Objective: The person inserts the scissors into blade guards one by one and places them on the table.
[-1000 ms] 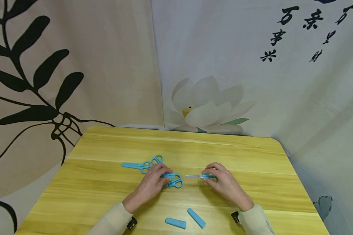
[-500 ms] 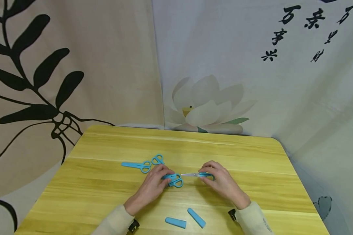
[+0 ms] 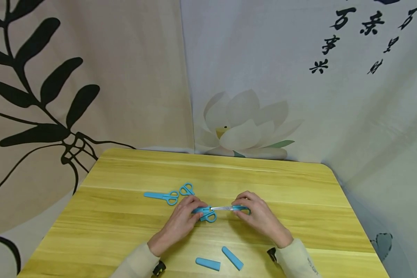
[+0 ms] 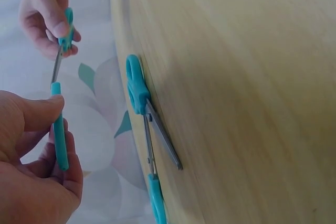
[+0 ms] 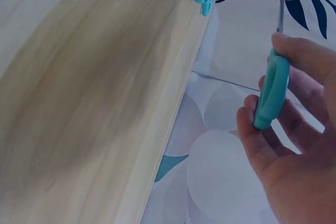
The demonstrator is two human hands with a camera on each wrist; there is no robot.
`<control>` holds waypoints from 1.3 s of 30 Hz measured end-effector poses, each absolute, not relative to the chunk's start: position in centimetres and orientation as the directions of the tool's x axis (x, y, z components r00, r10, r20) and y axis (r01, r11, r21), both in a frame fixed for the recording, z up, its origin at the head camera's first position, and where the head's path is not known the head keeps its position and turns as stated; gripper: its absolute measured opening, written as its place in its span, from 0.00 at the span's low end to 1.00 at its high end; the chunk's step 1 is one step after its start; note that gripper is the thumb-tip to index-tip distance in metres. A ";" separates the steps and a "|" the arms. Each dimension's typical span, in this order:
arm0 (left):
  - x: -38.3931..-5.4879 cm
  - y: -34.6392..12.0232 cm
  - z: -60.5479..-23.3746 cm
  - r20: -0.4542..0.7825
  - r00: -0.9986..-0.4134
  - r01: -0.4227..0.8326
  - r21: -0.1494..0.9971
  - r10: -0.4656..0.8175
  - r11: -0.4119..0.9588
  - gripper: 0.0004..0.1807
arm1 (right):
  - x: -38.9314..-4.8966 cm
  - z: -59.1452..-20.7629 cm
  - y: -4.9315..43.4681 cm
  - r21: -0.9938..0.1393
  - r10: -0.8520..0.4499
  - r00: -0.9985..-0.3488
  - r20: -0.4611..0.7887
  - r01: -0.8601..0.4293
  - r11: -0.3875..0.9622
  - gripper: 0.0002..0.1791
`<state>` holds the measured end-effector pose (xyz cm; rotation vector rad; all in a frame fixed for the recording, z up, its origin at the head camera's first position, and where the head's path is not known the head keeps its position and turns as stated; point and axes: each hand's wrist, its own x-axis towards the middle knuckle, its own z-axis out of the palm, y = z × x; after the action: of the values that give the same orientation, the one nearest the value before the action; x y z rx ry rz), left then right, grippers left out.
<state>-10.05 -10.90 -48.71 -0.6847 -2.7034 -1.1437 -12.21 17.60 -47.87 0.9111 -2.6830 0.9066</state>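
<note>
In the head view my left hand point(image 3: 180, 222) pinches a blue blade cover point(image 4: 60, 142) between thumb and fingers. My right hand point(image 3: 262, 218) holds small scissors by their blue handles point(image 5: 273, 90), the silver blades point(image 3: 222, 208) together and aimed left. In the left wrist view the blade tips are right at the cover's mouth. On the table under my left hand lies a second pair of scissors point(image 4: 137, 90), its bare blades spread; only its handles show in the head view. Beyond that hand another pair of scissors point(image 3: 186, 189) is partly hidden.
Scissors in a blue cover point(image 3: 158, 195) lie left of the hands. Two loose blue covers point(image 3: 207, 264) rest near the front of the wooden table point(image 3: 285, 181). A printed curtain point(image 3: 146, 77) hangs behind the table's back edge.
My right hand has moved left with the scissors, bringing the blade tips from apart to the cover's mouth. My left hand has shifted slightly right with the cover.
</note>
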 end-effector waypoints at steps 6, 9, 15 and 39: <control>-10.0 -10.8 -48.8 0.303 -0.882 0.468 0.650 0.360 0.599 0.12 | -12.1 -47.8 17.4 -0.487 -0.510 -0.792 0.337 -0.610 0.625 0.09; -10.1 -10.8 -48.8 0.314 -0.876 0.480 0.643 0.366 0.597 0.12 | -12.1 -47.8 17.3 -0.475 -0.516 -0.783 0.348 -0.622 0.623 0.09; -10.2 -10.6 -48.9 0.321 -0.871 0.489 0.632 0.372 0.601 0.12 | -12.1 -47.8 17.2 -0.448 -0.526 -0.768 0.365 -0.640 0.624 0.10; -10.2 -9.8 -48.7 0.313 -0.871 0.491 0.598 0.379 0.634 0.11 | -11.5 -47.6 16.3 -0.398 -0.518 -0.767 0.378 -0.640 0.658 0.10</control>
<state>-10.19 -9.85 -48.68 -0.7236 -2.6941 -1.0567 -11.53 16.33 -47.59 0.9385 -2.6438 0.7660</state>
